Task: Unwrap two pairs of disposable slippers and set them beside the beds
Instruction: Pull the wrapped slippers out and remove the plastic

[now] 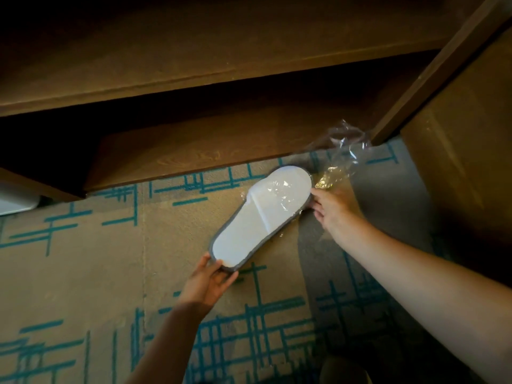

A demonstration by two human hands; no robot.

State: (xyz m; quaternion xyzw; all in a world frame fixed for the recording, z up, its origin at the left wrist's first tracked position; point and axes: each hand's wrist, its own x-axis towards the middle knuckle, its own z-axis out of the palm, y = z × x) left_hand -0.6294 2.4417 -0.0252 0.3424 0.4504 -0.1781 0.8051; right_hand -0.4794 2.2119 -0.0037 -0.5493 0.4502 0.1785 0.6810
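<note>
A flat white disposable slipper with a grey rim (257, 220) is held above the carpet, toe pointing up and to the right. Whether a second slipper lies under it cannot be seen. My left hand (210, 281) pinches its heel end. My right hand (331, 209) grips the toe end together with the clear plastic wrapper (342, 153). The wrapper is bunched past the toe and still covers the front half of the slipper.
A brown wooden shelf unit (194, 73) with a low open compartment stands straight ahead. A wooden panel (457, 134) rises on the right. The floor is tan carpet with teal line patterns (110, 273). A white object (16, 203) sits at the left edge.
</note>
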